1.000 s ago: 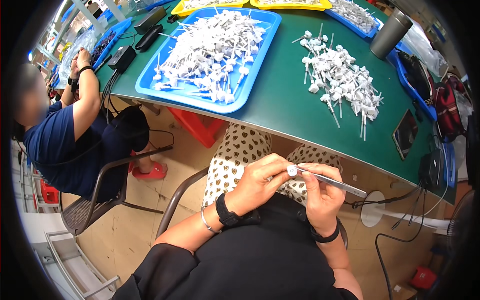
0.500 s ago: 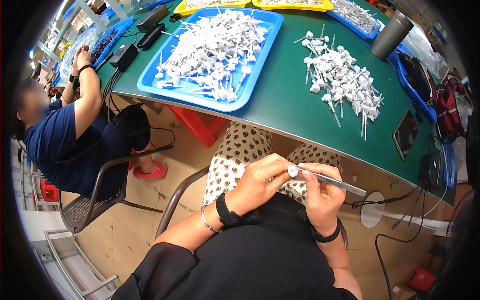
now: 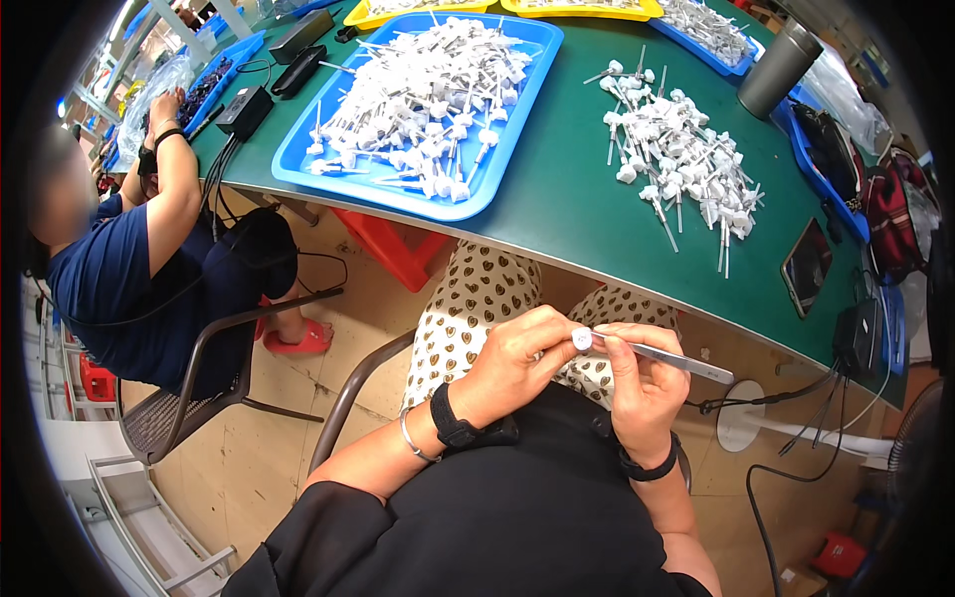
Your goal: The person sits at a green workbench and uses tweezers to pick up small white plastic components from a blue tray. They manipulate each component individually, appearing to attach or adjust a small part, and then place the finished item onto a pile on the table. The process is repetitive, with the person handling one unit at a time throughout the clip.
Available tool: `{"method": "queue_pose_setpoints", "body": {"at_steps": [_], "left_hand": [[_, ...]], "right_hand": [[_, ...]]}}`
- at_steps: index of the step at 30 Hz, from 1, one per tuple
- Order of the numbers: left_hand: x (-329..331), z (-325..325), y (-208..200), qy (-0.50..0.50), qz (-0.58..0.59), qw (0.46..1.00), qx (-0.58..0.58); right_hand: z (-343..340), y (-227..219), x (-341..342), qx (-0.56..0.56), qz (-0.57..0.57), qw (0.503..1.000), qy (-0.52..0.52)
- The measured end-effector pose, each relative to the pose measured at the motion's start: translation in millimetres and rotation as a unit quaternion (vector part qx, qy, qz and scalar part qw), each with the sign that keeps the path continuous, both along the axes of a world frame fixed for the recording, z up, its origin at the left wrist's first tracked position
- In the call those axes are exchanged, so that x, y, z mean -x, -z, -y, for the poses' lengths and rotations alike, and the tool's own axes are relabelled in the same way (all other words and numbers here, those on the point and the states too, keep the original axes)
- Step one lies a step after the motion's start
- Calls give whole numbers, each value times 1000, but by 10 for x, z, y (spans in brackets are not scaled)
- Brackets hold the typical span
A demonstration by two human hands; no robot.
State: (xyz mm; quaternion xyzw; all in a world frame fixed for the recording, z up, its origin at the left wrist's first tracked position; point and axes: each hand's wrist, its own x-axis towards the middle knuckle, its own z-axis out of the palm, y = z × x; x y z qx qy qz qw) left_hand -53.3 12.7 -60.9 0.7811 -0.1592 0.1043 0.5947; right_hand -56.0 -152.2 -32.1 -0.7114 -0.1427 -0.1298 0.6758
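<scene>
Over my lap, my left hand (image 3: 517, 360) pinches a small white plastic part (image 3: 582, 339) with a round end turned toward me. Metal tweezers (image 3: 676, 360) lie between the thumb and fingers of my right hand (image 3: 642, 383), their broad end sticking out to the right. The tweezers' tips reach up to the white part, but whether they touch it is too small to tell. On the green table ahead, a blue tray (image 3: 453, 207) bears a heap of white plastic parts with thin metal shafts (image 3: 438, 90). A loose pile of like parts (image 3: 686, 149) lies right of it.
A phone (image 3: 807, 267), a dark metal flask (image 3: 780, 72) and a black power adapter (image 3: 858, 336) with cables stand along the table's right side. Yellow trays (image 3: 582, 10) sit at the back. To the left, a co-worker (image 3: 129, 269) sits on a chair. A white fan base (image 3: 739, 418) stands below right.
The tweezers' broad end has dipped slightly as my right hand shifted a little. My left hand stays nearly still with the white part. The co-worker's head and hands have moved slightly.
</scene>
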Motion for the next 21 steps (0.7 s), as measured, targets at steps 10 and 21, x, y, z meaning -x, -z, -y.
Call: {"method": "queue_pose_setpoints", "body": {"at_steps": [10,21], "left_hand": [[12,16,-32,-4,11,1000,-9],[-25,-16,20,10,13,1000,-1]], "right_hand": [[46,-76,-31,158,62,985,4],[29,-65,3,23,5,1000,9]]}}
